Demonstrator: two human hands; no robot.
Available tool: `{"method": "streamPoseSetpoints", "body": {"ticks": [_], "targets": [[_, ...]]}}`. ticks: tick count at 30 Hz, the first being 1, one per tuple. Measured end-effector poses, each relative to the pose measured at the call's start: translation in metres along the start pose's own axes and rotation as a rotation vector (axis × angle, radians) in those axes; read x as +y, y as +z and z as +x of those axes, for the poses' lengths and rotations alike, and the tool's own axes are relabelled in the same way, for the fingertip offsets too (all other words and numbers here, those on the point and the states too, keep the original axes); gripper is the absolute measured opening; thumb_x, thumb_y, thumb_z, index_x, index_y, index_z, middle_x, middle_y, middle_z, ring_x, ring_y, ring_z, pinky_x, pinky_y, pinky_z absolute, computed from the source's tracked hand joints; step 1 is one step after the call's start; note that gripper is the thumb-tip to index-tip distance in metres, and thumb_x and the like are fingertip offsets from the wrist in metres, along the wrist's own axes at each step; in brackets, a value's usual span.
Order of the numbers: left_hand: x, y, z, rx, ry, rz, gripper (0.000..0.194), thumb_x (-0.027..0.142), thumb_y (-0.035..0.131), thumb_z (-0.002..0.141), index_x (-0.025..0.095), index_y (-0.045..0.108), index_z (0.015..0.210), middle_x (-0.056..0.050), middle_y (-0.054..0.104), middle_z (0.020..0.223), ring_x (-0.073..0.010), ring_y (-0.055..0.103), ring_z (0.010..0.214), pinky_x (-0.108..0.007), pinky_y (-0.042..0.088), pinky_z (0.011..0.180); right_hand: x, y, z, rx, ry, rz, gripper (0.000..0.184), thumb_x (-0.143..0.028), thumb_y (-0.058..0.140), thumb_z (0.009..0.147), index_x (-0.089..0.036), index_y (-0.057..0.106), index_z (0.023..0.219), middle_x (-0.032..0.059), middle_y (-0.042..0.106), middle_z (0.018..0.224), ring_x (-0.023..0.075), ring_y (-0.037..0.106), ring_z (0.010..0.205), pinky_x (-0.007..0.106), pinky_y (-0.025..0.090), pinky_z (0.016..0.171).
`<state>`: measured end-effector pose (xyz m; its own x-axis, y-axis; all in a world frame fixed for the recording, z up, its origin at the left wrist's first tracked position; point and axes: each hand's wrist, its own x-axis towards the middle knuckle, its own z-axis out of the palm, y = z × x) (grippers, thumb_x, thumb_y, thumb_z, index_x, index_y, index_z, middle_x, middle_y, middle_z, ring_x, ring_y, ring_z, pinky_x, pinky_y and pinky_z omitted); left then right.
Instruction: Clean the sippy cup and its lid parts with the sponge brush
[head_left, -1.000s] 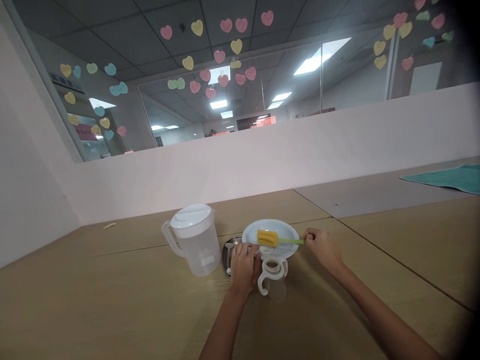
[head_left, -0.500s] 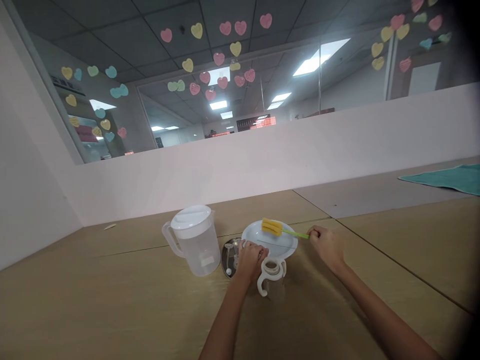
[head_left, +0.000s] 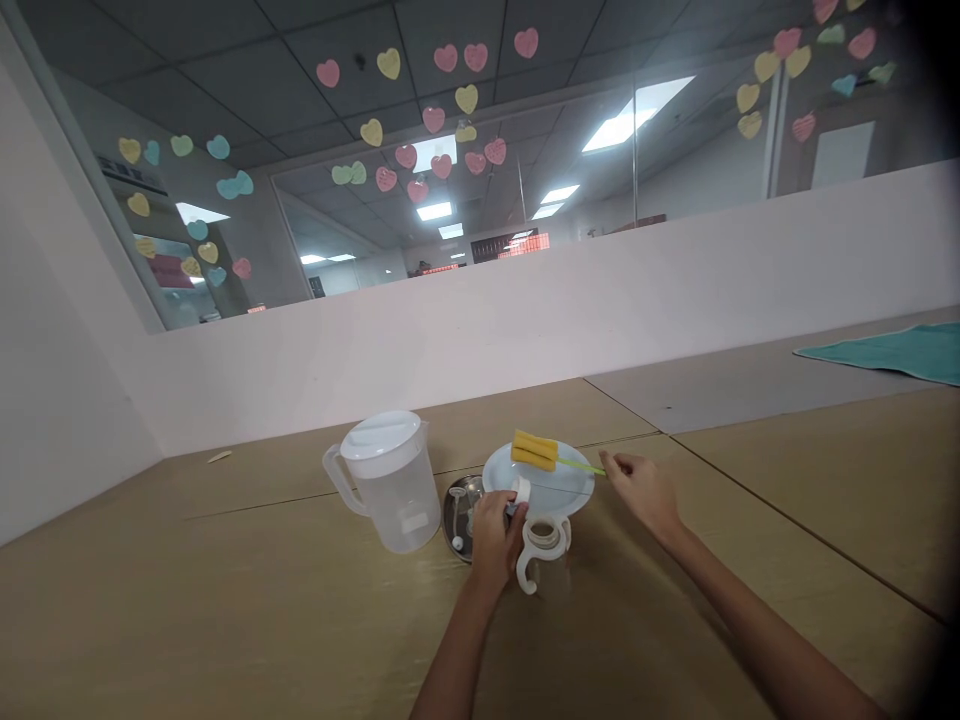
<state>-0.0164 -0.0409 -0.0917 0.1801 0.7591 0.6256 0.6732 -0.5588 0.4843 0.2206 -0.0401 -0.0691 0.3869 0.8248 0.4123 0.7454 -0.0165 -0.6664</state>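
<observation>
Over the near-left rim of the white plate (head_left: 576,488), my left hand (head_left: 491,537) grips a small white cap-like part (head_left: 522,489), half hidden by the fingers. My right hand (head_left: 640,490) pinches the thin green handle of a yellow sponge brush (head_left: 535,451), its head held above the plate. Between my forearms stands a clear baby bottle (head_left: 545,555) with a white two-handled collar and an open top; neither hand holds it. Left of the plate, partly behind my left hand, a round metal dish (head_left: 454,535) bears a small straw piece with a white weight.
A clear lidded pitcher (head_left: 397,495) stands left of the dish, its handle facing left. A teal cloth (head_left: 892,352) lies at the far right on the table. Behind the table rises a white wall (head_left: 450,340) with a window above it.
The brush has moved slightly left with my right hand. My left hand has turned and lifted a little, and the white part now shows above its fingers.
</observation>
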Motion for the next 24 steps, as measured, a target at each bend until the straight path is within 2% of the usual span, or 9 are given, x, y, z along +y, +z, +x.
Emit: {"method": "streamPoseSetpoints", "body": {"ticks": [4, 10, 15, 24], "targets": [[0.009, -0.004, 0.001, 0.092, -0.050, -0.143, 0.027, 0.038, 0.045, 0.087, 0.017, 0.061, 0.090, -0.007, 0.066, 0.090, -0.0195, 0.060, 0.086, -0.031, 0.043, 0.078, 0.001, 0.004, -0.002, 0.009, -0.062, -0.014, 0.056, -0.055, 0.030, 0.084, -0.017, 0.050, 0.048, 0.0013, 0.048, 0.048, 0.0120, 0.043, 0.049, 0.023, 0.020, 0.048], [0.021, -0.013, 0.002, 0.139, -0.035, -0.254, 0.025, 0.036, 0.045, 0.088, 0.017, 0.061, 0.093, -0.005, 0.065, 0.089, -0.0174, 0.059, 0.083, -0.028, 0.043, 0.075, 0.000, 0.011, -0.006, 0.138, -0.134, -0.179, 0.051, -0.047, 0.035, 0.082, -0.016, 0.061, 0.052, 0.0056, 0.057, 0.051, 0.0127, 0.042, 0.047, 0.026, 0.017, 0.048], [0.020, -0.013, 0.002, 0.145, -0.045, -0.259, 0.024, 0.036, 0.046, 0.088, 0.018, 0.060, 0.092, -0.006, 0.064, 0.088, -0.0181, 0.058, 0.083, -0.028, 0.042, 0.075, 0.001, 0.010, -0.006, 0.118, -0.117, -0.037, 0.050, -0.048, 0.035, 0.082, -0.017, 0.061, 0.053, 0.0037, 0.056, 0.051, 0.0122, 0.044, 0.049, 0.024, 0.020, 0.049], [0.024, -0.015, 0.004, 0.154, -0.037, -0.287, 0.023, 0.035, 0.046, 0.088, 0.018, 0.061, 0.092, -0.005, 0.064, 0.089, -0.0177, 0.058, 0.084, -0.027, 0.042, 0.076, 0.007, 0.013, 0.000, 0.042, -0.086, 0.225, 0.045, -0.050, 0.038, 0.077, -0.017, 0.047, 0.047, -0.0008, 0.039, 0.048, 0.0120, 0.038, 0.051, 0.023, 0.025, 0.050]]}}
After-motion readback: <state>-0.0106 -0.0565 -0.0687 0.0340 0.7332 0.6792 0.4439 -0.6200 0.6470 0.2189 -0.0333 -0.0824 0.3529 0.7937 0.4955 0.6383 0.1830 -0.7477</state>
